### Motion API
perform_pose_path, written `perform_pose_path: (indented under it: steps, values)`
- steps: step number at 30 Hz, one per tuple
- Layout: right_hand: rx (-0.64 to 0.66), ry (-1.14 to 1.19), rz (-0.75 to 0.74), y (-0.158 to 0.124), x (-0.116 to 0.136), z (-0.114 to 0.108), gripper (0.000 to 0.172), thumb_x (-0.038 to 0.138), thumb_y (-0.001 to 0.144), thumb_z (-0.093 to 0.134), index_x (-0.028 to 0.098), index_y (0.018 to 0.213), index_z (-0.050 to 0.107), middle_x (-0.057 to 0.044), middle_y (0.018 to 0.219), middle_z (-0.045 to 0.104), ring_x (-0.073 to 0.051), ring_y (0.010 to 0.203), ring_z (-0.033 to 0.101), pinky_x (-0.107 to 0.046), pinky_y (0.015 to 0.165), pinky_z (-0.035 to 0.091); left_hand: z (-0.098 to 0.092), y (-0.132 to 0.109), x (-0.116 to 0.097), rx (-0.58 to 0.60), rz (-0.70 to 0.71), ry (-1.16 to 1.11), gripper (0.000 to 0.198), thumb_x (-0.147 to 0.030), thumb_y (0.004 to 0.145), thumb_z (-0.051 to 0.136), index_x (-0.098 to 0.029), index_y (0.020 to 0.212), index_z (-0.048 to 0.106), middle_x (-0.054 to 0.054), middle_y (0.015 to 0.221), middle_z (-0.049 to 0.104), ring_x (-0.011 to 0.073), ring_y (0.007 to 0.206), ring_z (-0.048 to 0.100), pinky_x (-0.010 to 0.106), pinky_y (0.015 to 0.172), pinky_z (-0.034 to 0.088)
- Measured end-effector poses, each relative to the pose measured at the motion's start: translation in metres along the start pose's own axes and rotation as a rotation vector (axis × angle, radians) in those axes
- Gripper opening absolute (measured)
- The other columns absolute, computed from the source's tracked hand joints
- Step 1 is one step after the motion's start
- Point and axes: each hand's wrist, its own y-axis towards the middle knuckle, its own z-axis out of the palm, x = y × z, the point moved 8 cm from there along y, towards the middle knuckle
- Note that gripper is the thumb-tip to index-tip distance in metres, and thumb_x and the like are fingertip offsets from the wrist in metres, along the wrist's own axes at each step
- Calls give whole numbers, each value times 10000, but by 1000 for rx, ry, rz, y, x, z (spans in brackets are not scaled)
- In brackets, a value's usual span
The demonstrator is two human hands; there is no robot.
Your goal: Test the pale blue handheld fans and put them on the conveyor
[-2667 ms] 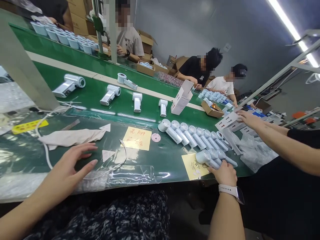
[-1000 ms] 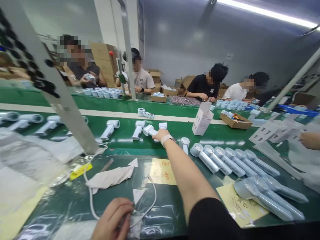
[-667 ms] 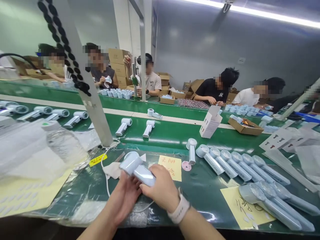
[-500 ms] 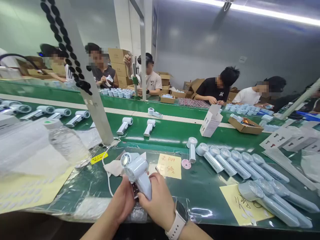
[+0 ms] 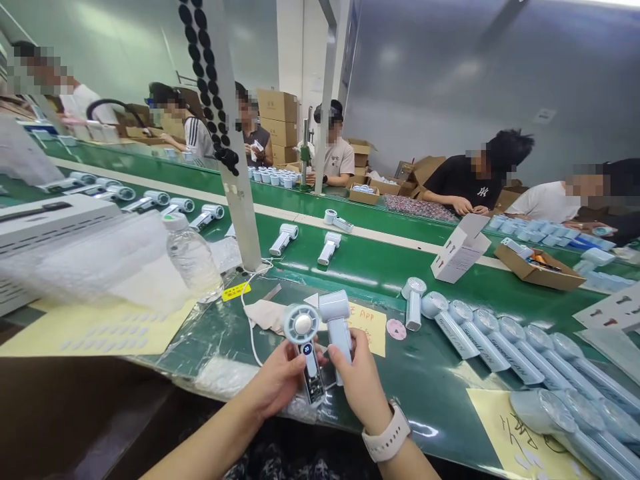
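A: Where are the two fans?

B: Low in the middle, held up over the near edge of the worktop (image 5: pixel 440 373). The left fan (image 5: pixel 301 327) stands upright. Its round grille faces the camera, and a small lit display on the handle reads 20. The right fan (image 5: pixel 336 319) is just beside it, head turned away. I cannot tell whether the two touch.

A: And the hands?

B: The left hand (image 5: pixel 277 385) is wrapped around the left fan's handle, thumb on its front. The right hand (image 5: pixel 361 381) is closed on the lower handle of the right fan, thumb up along its side. A white watch (image 5: pixel 387 437) sits on that wrist.

A: What lies close by?

B: Behind the fans are a pale cloth (image 5: pixel 265 313) and a white cable (image 5: pixel 249 330). A yellow note (image 5: pixel 373 328) with red writing lies there too, with a pink sticker (image 5: pixel 396 329) just to its right. Next comes a single fan (image 5: pixel 413 303), then a row (image 5: pixel 500 333) of fans lying side by side. A second note (image 5: pixel 520 433) lies under the nearest ones at lower right.

A: Further out?

B: To the left a clear bottle (image 5: pixel 193 257) stands near a metal post (image 5: pixel 235 147). Beyond, the green belt (image 5: pixel 380 267) carries spare fans (image 5: pixel 284 239), a white box (image 5: pixel 460 248) and a carton (image 5: pixel 537 270). People (image 5: pixel 340 157) sit along its far side.
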Motion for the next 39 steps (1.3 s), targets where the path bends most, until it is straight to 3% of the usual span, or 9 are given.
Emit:
perform_pose_path:
  steps: [7, 13, 16, 21, 26, 29, 32, 35, 39]
  values:
    - [32, -417, -310, -7, 28, 7, 199, 271, 890, 557, 212, 1054, 655, -63, 1012, 701, -210, 928, 670, -293, 808, 528, -9, 5, 12, 159, -118, -118, 462, -577, 724, 749, -165, 935, 758, 96, 1004, 773, 279, 1053, 696, 377, 1011, 499]
    - [-391, -683, -202, 70, 11, -115, 261, 233, 880, 546, 83, 1026, 701, -281, 1268, 508, -432, 1215, 470, -590, 996, 382, -10, 3, 5, 322, -93, -207, 456, -570, 780, 708, -199, 1040, 759, 62, 1305, 679, 251, 1199, 635, 376, 1015, 523]
    - [-402, -772, -201, 89, -11, -138, 231, 91, 807, 525, 103, 902, 735, -252, 1206, 534, -391, 1148, 521, -517, 955, 432, -2, -5, 0, 377, -29, -86, 474, -537, 731, 774, -202, 1066, 753, 70, 1334, 659, 243, 1165, 647, 320, 961, 539]
    - [-355, -865, -288, 61, -39, -140, 311, 35, 785, 451, 165, 846, 727, -181, 1210, 569, -301, 1076, 564, -422, 905, 478, 7, -13, -4, 359, 24, 109, 654, -552, 688, 805, -193, 1223, 695, 135, 1399, 597, 326, 1285, 554, 392, 1083, 449]
    - [-508, -901, -264, 23, -38, -164, 317, 76, 840, 407, 141, 910, 709, -248, 1226, 544, -425, 1174, 470, -631, 947, 380, 7, -12, -4, 294, -14, 88, 609, -560, 694, 796, -213, 1188, 716, 144, 1353, 628, 331, 1162, 629, 437, 1015, 496]
    - [-474, -857, -280, 15, -23, -142, 286, 130, 873, 434, 143, 1021, 678, -234, 1239, 531, -417, 1217, 435, -634, 1000, 345, 2, -10, 0, 269, -50, 34, 447, -539, 684, 809, -167, 931, 780, 127, 1180, 714, 250, 964, 689, 312, 830, 561]
    - [-192, -797, -328, 22, -7, -75, 203, 150, 857, 520, 210, 977, 671, -138, 1071, 630, -319, 1058, 555, -480, 947, 453, -3, -8, 3, 228, -55, -43, 417, -517, 658, 834, -150, 845, 766, 79, 920, 750, 208, 849, 698, 270, 789, 563]
    - [10, -766, -301, 32, 6, -11, 75, 163, 801, 631, 212, 854, 653, -131, 958, 648, -328, 973, 582, -449, 849, 483, -1, -6, 7, 217, -83, -125, 433, -548, 662, 817, -159, 841, 749, 68, 886, 753, 229, 874, 714, 318, 874, 557]
    - [138, -691, -215, 36, 18, 31, 180, 11, 752, 576, 185, 795, 589, -175, 937, 644, -339, 952, 609, -430, 782, 477, 0, -8, -3, 217, -56, -201, 478, -617, 706, 743, -174, 884, 747, 104, 948, 769, 284, 940, 722, 434, 980, 512]
